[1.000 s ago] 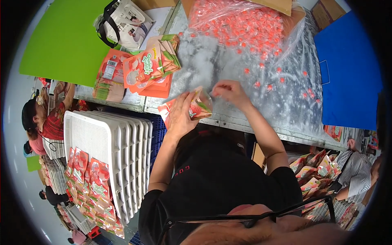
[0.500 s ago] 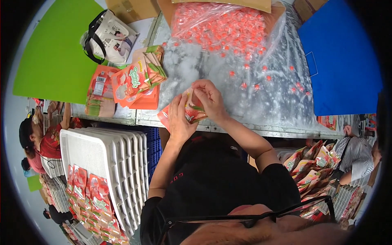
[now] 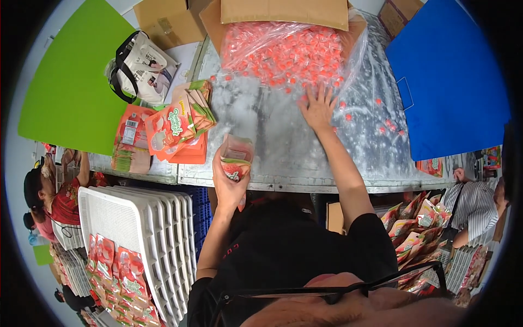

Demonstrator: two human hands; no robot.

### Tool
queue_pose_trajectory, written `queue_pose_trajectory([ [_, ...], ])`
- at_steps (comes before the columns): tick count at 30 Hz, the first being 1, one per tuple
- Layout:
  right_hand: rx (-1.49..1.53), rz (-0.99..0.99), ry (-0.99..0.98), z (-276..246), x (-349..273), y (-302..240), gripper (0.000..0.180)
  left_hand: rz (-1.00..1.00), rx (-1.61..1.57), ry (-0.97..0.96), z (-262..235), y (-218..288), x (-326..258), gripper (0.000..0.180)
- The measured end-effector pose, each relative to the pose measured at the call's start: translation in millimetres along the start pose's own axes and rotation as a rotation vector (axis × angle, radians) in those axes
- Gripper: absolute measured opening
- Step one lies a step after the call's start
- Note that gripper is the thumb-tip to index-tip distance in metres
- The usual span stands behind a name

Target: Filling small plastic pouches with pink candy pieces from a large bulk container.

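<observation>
1. A pouch is grasped in the left hand, mouth up, at the near edge of the metal table.
2. The pouch is pinched from below between fingers and thumb; its mouth appears open, though the contents cannot be seen.
3. The right hand is laid flat, fingers spread, on the table at the near fringe of the candies. Nothing is gripped by it; the palm is down and released.
4. The candies, small and orange-red, are heaped in a clear plastic bag spread open from a cardboard box at the far edge.
5. A few loose candies are scattered toward the right edge, near a blue board.
6. A stack of flat pouches is seen toward the left edge, well apart from the right hand.
7. A tote bag is noted at the far left corner, beside a green board.
8. White trays stand below the near edge, left of the person; filled pouches lie on the lowest.
</observation>
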State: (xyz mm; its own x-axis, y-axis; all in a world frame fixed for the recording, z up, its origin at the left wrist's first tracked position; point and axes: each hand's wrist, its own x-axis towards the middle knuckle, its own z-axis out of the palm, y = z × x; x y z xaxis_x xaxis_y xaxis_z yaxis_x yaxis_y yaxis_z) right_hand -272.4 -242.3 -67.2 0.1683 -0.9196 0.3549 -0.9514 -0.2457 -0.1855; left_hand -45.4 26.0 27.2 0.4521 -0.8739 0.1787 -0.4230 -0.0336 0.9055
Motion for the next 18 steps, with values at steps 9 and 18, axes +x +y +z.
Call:
queue_pose_trajectory([
  [9, 0.45, -0.112, -0.09, 15.5, -48.1, -13.7, 0.049, 0.064, 0.065, 0.064, -9.4, -4.5, -4.1, 0.066],
  [18, 1.259, 0.286, -0.274, -38.9, -60.4, 8.4, 0.052, 0.046, 0.056, 0.056, -24.0, -10.6, -6.2, 0.065],
])
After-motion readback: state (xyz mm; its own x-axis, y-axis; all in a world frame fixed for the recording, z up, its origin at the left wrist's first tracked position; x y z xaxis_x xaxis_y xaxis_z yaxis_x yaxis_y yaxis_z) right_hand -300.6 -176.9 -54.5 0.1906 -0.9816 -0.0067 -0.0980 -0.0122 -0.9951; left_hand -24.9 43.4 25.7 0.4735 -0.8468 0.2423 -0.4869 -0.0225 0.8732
